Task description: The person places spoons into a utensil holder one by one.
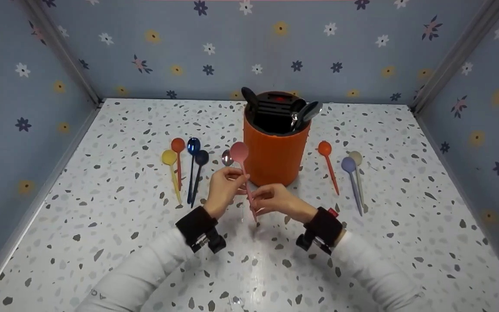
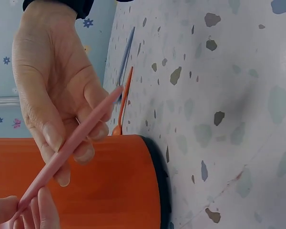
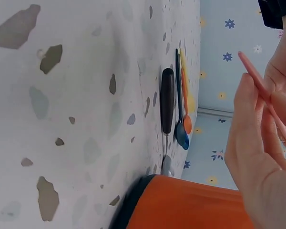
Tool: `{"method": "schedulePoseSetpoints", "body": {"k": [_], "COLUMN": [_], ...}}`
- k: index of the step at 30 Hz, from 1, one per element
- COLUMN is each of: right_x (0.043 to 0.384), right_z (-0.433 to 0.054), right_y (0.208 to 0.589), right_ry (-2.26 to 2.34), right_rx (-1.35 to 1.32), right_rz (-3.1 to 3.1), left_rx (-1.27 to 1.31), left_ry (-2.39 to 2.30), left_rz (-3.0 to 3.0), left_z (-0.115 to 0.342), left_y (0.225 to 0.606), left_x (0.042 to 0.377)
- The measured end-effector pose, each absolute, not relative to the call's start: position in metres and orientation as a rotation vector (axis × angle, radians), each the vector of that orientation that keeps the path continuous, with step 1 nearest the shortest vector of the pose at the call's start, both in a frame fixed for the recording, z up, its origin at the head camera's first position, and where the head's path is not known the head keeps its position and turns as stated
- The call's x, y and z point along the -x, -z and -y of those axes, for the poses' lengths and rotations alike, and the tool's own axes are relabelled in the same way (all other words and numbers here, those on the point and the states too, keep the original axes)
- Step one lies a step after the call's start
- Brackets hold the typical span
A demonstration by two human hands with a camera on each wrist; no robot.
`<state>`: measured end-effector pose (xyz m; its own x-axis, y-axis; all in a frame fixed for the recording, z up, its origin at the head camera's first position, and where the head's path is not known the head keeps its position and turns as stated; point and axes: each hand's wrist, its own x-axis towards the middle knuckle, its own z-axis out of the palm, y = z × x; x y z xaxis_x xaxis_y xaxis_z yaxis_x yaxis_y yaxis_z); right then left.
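Observation:
A pink spoon (image 1: pixel 239 152) is held in front of the orange utensil holder (image 1: pixel 273 158), bowl up and handle slanting down toward me. My left hand (image 1: pixel 225 190) pinches it just below the bowl; in the left wrist view those fingertips (image 2: pixel 44 210) show at the lower left. Lower on the handle, my right hand (image 1: pixel 280 200) holds it between thumb and fingers. Its thumb lies against the pink handle (image 2: pixel 81 131) in the left wrist view. Behind my left hand lies a metal spoon with a dark handle (image 3: pixel 167 100), partly hidden in the head view.
Left on the speckled table (image 1: pixel 115 242) lie yellow (image 1: pixel 169 157), red-orange (image 1: pixel 178 145), blue (image 1: pixel 193 146) and dark navy (image 1: pixel 201 157) spoons. Orange (image 1: pixel 325 148), lavender (image 1: pixel 348 164) and beige (image 1: pixel 356 157) spoons lie right. Several dark and metal utensils (image 1: pixel 312 111) stand in the holder.

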<state>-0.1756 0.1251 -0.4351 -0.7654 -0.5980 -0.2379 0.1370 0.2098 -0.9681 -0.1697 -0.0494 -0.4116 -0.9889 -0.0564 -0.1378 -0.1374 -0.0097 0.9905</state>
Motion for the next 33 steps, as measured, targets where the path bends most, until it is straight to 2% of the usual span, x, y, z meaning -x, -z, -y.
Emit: {"method": "schedulePoseSetpoints", "body": {"k": [12, 33], "right_x": [0.183, 0.212], "right_z": [-0.131, -0.137], "right_y": [0.4, 0.309], "right_ry": [1.646, 1.745], "right_rx": [0.439, 0.52], "right_rz": [-1.998, -2.219], "left_rx": [0.081, -0.187], "left_ry": [-2.224, -2.329], "left_rz": [-2.266, -2.322], "left_z": [0.043, 0.03], "left_y": [0.373, 0.28], "left_x": [0.178, 0.208]}}
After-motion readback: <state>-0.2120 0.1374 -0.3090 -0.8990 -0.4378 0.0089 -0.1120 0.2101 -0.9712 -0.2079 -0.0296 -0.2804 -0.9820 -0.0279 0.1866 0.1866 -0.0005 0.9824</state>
